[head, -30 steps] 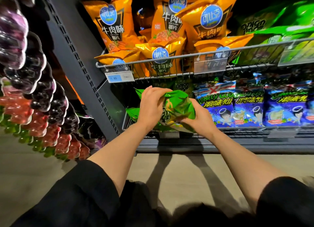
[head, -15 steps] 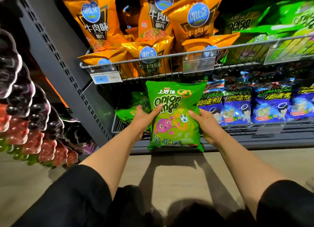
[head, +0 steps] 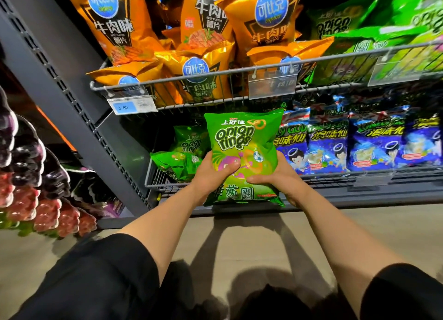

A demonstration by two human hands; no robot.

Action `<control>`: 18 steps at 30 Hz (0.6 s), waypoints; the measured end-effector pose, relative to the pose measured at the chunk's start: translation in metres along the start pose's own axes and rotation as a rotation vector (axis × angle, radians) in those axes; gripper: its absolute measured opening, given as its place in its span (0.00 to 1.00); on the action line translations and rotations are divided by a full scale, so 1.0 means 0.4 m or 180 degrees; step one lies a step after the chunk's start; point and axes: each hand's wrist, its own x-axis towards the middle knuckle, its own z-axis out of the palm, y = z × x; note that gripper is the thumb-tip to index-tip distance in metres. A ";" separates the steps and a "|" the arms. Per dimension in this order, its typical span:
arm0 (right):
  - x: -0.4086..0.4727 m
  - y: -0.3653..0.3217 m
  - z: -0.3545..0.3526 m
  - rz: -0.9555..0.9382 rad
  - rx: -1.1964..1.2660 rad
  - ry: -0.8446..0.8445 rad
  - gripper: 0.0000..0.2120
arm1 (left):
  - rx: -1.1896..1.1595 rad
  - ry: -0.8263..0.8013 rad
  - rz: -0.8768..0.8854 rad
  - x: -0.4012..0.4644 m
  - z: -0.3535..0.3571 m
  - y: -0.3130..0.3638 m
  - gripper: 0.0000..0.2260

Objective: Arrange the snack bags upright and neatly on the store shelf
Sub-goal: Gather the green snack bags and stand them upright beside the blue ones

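A green onion rings bag (head: 242,137) is held upright in front of the lower wire shelf (head: 153,173). My left hand (head: 211,173) grips its lower left side, thumb across the front. My right hand (head: 280,176) grips its lower right side, fingers pressed into the front. Behind the bag on the left of the shelf, one green onion rings bag (head: 189,140) stands and another (head: 175,162) lies flat. Blue snack bags (head: 374,140) stand in a row to the right.
The upper wire shelf (head: 215,73) holds orange chip bags (head: 199,63), some tipped forward, and green bags (head: 383,32) at the right. A grey upright post (head: 72,99) runs down the left. Jelly packs (head: 26,176) hang at far left. The floor is beige.
The green bag went from crumpled between my hands to held upright facing me. Both hands have shifted their grip lower and onto its front. The view has come closer to the shelf.
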 end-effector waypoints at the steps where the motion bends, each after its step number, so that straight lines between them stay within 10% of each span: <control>1: 0.002 0.008 -0.007 -0.0040 0.0035 0.0140 0.39 | 0.0038 -0.0006 0.0010 0.008 0.008 -0.004 0.24; 7: 0.004 0.022 -0.093 -0.0150 -0.0353 0.1328 0.46 | 0.1055 0.1035 -0.0027 0.080 0.004 -0.050 0.26; 18: 0.006 0.087 -0.140 -0.0068 -0.1138 0.2065 0.47 | 0.2396 0.0457 0.0107 0.129 0.072 -0.162 0.48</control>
